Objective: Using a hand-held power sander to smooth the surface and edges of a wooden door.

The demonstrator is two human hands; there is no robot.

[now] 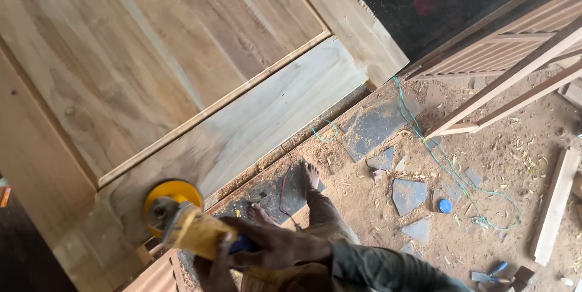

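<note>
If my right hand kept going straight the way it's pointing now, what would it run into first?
The right hand points left along the yellow sander it grips. Going straight on, the tool's yellow disc would likely meet the wooden door's bottom rail first, near its corner; it looks to be at the wood already, though depth is unclear.

Floor [515, 164]: bare earth, strewn with sawdust and wood shavings, off to the right of the grip.
Stone slabs [407, 195]: flat grey pieces set irregularly into the dirt.
Green cord [445, 161]: thin, trailing loosely across the ground in curves.
Blue cap [445, 206]: small, round, lying beside the cord.
Louvred frame [515, 40]: slatted timber, far upper right, leaning at an angle.
Loose plank [555, 207]: pale, lying at the right edge.
Dark opening [436, 1]: unlit space behind, top centre.
Light: soft daylight, no hard shadows.
</note>
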